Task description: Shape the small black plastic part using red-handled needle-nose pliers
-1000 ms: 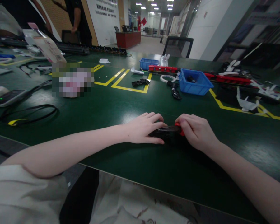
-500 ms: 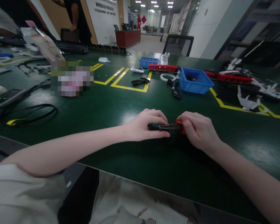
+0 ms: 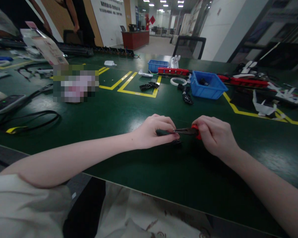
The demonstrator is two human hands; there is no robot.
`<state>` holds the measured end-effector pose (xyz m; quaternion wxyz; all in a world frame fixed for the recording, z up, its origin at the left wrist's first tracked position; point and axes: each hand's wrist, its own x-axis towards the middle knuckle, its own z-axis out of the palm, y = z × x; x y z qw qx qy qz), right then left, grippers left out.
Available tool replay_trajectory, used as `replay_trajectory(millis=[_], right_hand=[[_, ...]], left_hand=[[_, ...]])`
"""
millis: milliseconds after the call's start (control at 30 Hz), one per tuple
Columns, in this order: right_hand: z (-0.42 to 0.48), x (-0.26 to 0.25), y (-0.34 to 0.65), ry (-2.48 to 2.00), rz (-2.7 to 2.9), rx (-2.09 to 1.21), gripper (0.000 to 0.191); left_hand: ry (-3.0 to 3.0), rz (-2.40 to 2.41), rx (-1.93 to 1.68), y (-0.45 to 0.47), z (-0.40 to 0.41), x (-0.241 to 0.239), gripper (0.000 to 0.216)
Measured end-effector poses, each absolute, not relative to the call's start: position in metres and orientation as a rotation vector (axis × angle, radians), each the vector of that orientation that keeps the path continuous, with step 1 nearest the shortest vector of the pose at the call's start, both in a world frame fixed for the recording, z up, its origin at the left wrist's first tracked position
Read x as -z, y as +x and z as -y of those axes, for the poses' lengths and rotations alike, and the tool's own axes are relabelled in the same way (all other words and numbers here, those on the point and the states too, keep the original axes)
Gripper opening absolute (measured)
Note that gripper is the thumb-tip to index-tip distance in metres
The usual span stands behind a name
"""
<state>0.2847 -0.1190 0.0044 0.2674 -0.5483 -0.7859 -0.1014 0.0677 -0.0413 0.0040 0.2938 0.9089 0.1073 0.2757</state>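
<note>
In my right hand (image 3: 216, 134) I grip the red handles of long-nose pliers (image 3: 186, 131), with my fingers wrapped round them. The dark jaws point left and their tips meet the fingertips of my left hand (image 3: 155, 131). The thumb and forefinger of that hand close in a pinch at the tips. Whatever lies between them is too small to make out. Just under the left fingertips shows a small shiny black piece (image 3: 177, 141), partly hidden by the thumb. Both hands are low over the green table (image 3: 129, 165).
Farther back stand a blue bin (image 3: 208, 86) with black parts in it and a smaller blue bin (image 3: 158, 66). Black packets (image 3: 149, 86) and a white ring (image 3: 178, 81) lie nearby. A black cable (image 3: 39, 114) loops at left. Another person (image 3: 80, 23) stands behind the table.
The pliers and my right hand have shifted slightly right and up, so the tips have drawn back from inside my left hand. My left thumb and forefinger have come closer together.
</note>
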Motion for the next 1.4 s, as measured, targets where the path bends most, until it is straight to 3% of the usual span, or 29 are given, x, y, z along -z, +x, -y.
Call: replay_trajectory(millis=[1033, 1100, 1167, 1233, 1400], right_hand=[[0.118, -0.006, 0.292, -1.446, 2.195, 0.321, 0.034], [0.118, -0.006, 0.292, -1.437, 2.193, 0.329, 0.034], [0.119, -0.006, 0.292, -1.437, 2.195, 0.329, 0.034], [0.119, -0.006, 0.292, -1.435, 2.2, 0.326, 0.035], [0.12, -0.007, 0.289, -1.429, 2.233, 0.301, 0.035]], left_hand=[[2.695, -0.186, -0.692, 0.064, 0.036, -0.002, 0.022], [2.724, -0.253, -0.629, 0.062, 0.036, -0.003, 0.032], [2.781, -0.337, -0.54, 0.061, 0.035, -0.002, 0.062], [2.848, -0.397, -0.437, 0.061, 0.033, 0.001, 0.078], [2.864, -0.449, -0.307, 0.063, 0.029, 0.003, 0.042]])
